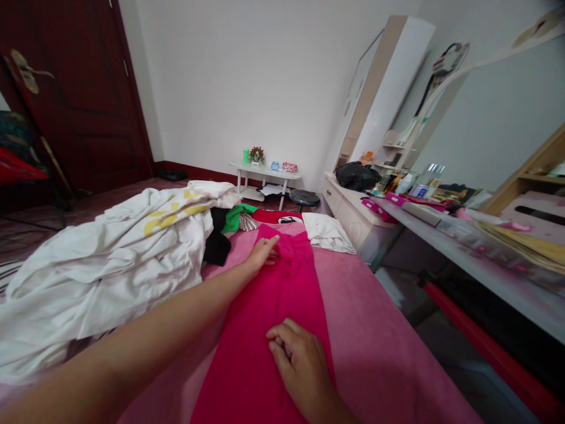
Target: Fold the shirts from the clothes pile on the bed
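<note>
A bright pink garment [269, 306] lies stretched lengthwise on the pink bed cover [375, 341]. My left hand [263, 253] reaches far forward and rests on the garment's far end, fingers extended and flat on the cloth. My right hand [300, 359] presses on the near part of the garment, fingers curled down against the fabric with nothing picked up.
A crumpled white sheet [101, 265] with yellow print fills the bed's left side. Black, green and red clothes [238, 221] and a folded white garment [329, 232] lie beyond. A cluttered desk [441, 218] runs along the right. A small white table [265, 174] stands at the wall.
</note>
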`<state>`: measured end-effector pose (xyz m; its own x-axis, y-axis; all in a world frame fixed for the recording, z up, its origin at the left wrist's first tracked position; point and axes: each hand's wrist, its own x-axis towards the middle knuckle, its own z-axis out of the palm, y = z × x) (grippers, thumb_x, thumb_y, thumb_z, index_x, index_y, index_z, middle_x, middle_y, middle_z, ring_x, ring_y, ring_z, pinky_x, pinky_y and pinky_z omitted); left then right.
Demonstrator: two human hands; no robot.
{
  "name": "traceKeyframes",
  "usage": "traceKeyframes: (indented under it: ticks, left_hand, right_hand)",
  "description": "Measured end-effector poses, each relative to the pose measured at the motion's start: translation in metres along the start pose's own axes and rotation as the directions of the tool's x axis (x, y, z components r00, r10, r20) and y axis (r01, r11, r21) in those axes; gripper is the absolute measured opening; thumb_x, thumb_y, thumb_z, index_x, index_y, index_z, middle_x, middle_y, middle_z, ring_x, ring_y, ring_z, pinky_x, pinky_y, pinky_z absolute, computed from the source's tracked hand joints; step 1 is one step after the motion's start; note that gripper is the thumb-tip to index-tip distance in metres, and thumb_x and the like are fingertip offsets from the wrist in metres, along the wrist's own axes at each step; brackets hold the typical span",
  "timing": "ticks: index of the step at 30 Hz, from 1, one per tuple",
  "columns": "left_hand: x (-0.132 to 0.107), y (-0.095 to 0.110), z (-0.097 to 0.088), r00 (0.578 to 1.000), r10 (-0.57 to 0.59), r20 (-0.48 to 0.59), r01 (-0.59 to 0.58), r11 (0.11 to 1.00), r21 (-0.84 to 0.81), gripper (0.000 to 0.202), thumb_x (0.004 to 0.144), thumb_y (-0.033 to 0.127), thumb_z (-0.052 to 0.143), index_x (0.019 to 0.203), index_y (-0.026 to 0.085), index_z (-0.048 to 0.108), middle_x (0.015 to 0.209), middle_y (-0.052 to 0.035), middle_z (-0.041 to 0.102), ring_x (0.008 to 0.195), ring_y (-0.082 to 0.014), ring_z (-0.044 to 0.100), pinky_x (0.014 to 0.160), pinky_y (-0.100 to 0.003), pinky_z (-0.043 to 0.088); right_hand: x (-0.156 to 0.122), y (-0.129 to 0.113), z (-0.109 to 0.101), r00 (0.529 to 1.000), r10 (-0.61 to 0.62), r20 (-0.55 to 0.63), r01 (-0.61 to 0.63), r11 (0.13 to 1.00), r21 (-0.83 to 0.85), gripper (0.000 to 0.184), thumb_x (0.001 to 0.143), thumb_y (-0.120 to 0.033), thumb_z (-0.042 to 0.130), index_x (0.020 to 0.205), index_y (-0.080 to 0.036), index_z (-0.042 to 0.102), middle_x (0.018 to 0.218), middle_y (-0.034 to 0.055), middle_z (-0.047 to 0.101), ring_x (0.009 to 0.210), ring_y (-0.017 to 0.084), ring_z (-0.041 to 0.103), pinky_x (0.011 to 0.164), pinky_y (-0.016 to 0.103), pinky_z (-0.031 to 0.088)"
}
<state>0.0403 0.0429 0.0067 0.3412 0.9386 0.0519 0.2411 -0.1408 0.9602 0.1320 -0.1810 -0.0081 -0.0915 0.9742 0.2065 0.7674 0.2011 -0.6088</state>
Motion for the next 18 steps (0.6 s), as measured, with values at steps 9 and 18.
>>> traceKeyframes:
  ticks: [9, 18]
  left_hand:
    - [0.017, -0.001, 0.011, 0.969, 0.027, -0.245, -0.003, 0.995, 0.098, 0.034, 0.082, 0.012, 0.057, 0.115, 0.015, 0.063, 0.1, -0.01, 0.068, 0.087, -0.0193, 0.066, 0.081, -0.032, 0.053]
    - [-0.026, -0.023, -0.026, 0.976, 0.19, -0.105, -0.111, 0.853, 0.51, 0.019, 0.076, 0.009, 0.055, 0.08, 0.016, 0.073, 0.099, -0.0113, 0.063, 0.105, -0.027, 0.057, 0.1, -0.037, 0.04]
  right_hand:
    - [0.001, -0.001, -0.002, 1.0, 0.008, 0.014, -0.009, 1.0, 0.024, 0.02, 0.084, -0.011, 0.053, 0.089, -0.023, 0.067, 0.082, -0.0005, 0.063, 0.073, 0.013, 0.057, 0.062, 0.022, 0.035]
    - [0.001, 0.001, -0.004, 1.0, -0.009, 0.009, 0.009, 0.997, 0.08, 0.019, 0.084, -0.013, 0.053, 0.089, -0.022, 0.068, 0.076, -0.0019, 0.059, 0.068, 0.011, 0.054, 0.061, 0.022, 0.035]
